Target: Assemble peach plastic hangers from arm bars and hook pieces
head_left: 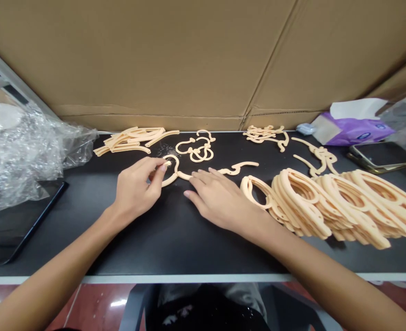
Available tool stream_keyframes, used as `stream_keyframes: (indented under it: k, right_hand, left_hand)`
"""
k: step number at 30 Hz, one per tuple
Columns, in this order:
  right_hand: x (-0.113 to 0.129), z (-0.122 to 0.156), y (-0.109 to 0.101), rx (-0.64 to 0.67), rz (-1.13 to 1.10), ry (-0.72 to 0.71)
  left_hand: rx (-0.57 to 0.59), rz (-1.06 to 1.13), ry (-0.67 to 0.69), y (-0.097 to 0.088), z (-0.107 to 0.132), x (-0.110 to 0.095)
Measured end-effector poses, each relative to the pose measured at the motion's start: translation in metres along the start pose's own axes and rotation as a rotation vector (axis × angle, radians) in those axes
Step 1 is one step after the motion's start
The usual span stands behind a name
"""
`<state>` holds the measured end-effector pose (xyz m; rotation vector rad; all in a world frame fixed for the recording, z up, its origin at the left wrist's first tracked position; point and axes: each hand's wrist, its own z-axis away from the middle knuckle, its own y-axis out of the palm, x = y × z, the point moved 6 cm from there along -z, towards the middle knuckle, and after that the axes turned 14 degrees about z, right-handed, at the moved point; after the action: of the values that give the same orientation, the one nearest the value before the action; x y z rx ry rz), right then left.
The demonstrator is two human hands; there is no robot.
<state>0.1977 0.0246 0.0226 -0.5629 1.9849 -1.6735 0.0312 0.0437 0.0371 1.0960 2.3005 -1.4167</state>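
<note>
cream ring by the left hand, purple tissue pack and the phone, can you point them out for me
cream ring [170, 179], head view, on its lower arc
purple tissue pack [354, 130], head view, on its purple wrapper
phone [384, 154], head view, on its dark screen

Pale peach and smooth — shaped as a ring [169, 181] joined at its lower right to a slim bar [184, 176]. Lying low at the black table [161, 239], held at the ring's left side by the left hand [135, 187], covered further along by the right hand [220, 197] — too hidden there to trace any link to the wavy piece [236, 170] beyond.
</note>
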Motion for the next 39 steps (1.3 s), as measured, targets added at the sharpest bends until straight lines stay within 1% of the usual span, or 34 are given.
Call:
stream_keyframes:
  k: [2, 4, 7, 9, 11, 13, 15, 18, 23, 28, 31, 34, 39]
  right_hand:
    - [-0.014, -0.001, -0.002, 0.028, 0.052, 0.04]
    - [-0.03, -0.002, -0.004, 0.039, 0.134, 0.109]
    - [-0.045, -0.003, -0.007, -0.025, 0.183, 0.193]
    - [-0.041, -0.004, -0.006, -0.094, 0.138, 0.164]
    - [-0.029, -0.005, -0.003, -0.134, 0.076, 0.066]
    - [-0.017, -0.006, 0.002, -0.123, 0.037, -0.028]
    - [-0.01, -0.006, 0.007, -0.076, 0.03, -0.064]
    - [-0.012, -0.008, 0.011, -0.025, 0.071, -0.042]
    - [-0.023, -0.008, 0.007, -0.048, 0.135, -0.035]
    - [-0.032, -0.008, 0.003, -0.023, 0.167, 0.001]
    - [-0.034, -0.009, 0.004, -0.005, 0.164, -0.011]
    - [-0.034, -0.009, 0.005, -0.017, 0.152, -0.022]
    - [-0.035, -0.009, 0.007, -0.022, 0.118, 0.0]
  left_hand:
    - [0.059, -0.086, -0.041, 0.003, 0.0, 0.004]
    - [0.106, -0.188, -0.089, 0.005, 0.0, 0.008]
    - [0.148, -0.289, -0.114, 0.007, -0.001, 0.01]
    - [0.167, -0.308, -0.104, 0.009, -0.001, 0.009]
    - [0.19, -0.297, -0.103, 0.011, -0.001, 0.009]
    - [0.215, -0.259, -0.112, 0.014, 0.0, 0.01]
    - [0.238, -0.208, -0.113, 0.016, 0.001, 0.011]
    - [0.267, -0.165, -0.104, 0.019, 0.003, 0.012]
    - [0.271, -0.138, -0.09, 0.021, 0.004, 0.011]
    - [0.297, -0.069, -0.074, 0.024, 0.003, 0.009]
    - [0.295, -0.003, -0.078, 0.025, 0.004, 0.009]
    - [0.303, 0.035, -0.074, 0.026, 0.004, 0.009]
    - [0.342, 0.058, -0.026, 0.029, 0.005, 0.007]
